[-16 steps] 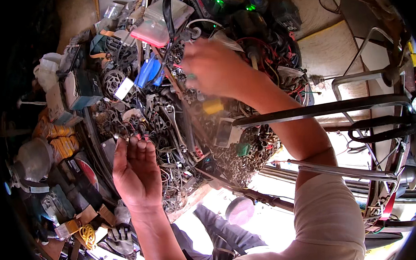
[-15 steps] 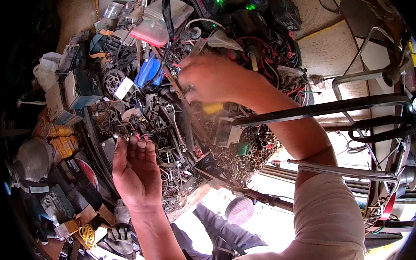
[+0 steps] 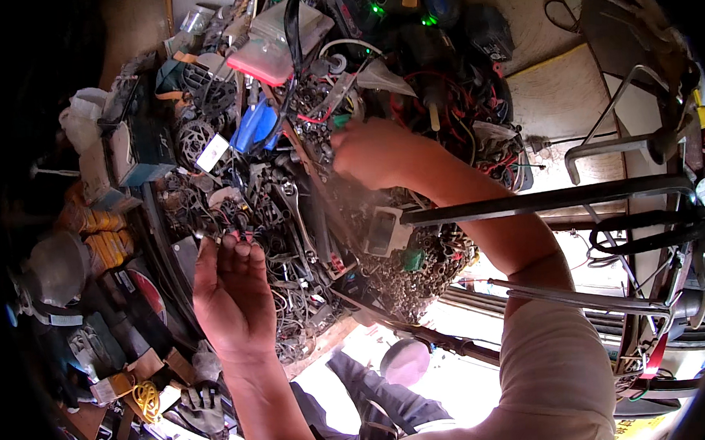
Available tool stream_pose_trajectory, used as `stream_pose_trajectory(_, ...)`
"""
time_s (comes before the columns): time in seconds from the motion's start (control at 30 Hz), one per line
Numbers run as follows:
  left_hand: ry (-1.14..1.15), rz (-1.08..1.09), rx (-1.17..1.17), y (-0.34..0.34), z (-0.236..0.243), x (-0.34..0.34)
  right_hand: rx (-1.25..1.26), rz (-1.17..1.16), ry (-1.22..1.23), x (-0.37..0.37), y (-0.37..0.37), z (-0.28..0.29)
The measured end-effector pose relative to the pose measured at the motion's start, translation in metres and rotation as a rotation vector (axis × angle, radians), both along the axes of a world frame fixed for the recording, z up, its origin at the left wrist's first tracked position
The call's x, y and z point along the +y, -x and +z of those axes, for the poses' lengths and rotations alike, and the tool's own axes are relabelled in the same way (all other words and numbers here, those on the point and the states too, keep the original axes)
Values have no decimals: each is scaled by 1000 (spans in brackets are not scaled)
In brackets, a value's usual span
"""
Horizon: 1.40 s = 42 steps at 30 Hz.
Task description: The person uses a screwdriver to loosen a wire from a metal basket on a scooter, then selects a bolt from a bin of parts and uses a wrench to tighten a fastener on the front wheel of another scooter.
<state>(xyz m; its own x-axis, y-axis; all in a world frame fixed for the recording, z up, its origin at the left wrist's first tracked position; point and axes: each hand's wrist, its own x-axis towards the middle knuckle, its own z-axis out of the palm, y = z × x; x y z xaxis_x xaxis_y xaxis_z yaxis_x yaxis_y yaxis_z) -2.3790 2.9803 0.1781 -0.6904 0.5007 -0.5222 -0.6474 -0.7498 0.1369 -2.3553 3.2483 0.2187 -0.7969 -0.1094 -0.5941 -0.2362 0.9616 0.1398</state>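
Palm up, my left hand (image 3: 236, 304) has its fingers curled toward the thumb, with a small shiny metal piece (image 3: 201, 235) at the tips; its exact kind is too small to make out. My right hand (image 3: 365, 152) reaches across to the middle of the heap, over small loose hardware (image 3: 321, 127). Its fingers are bent in, and what they hold, if anything, is hidden. A green piece (image 3: 340, 121) lies just beyond that hand. Between my hands a combination wrench (image 3: 296, 214) rests on the tangled parts.
A black metal bar (image 3: 556, 199) juts in from the right above my right forearm. Stacked boxes (image 3: 137, 155) stand at left. Behind the heap lie a clear red-edged case (image 3: 270, 54), a blue piece (image 3: 254, 126) and power tools (image 3: 407, 21). Nuts (image 3: 418, 284) are piled near my right elbow.
My right hand has shifted a little to the right and slightly down, uncovering hardware and the green piece. My left hand stays nearly where it was, still with the small metal piece.
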Motion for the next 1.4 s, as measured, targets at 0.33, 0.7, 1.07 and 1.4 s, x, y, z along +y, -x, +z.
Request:
stream_pose_trajectory(0.33,3,32,-15,-1,3,9,858,-306,360,44,60,50)
stream_pose_trajectory(0.7,69,47,-86,2,8,10,1109,72,187,28,113,-29)
stream_pose_trajectory(1.07,45,83,-103,0,11,13,1069,-14,308,37,106,-15)
stream_pose_trajectory(1.4,131,64,-70,-8,11,10,1114,50,121,-4,104,-33)
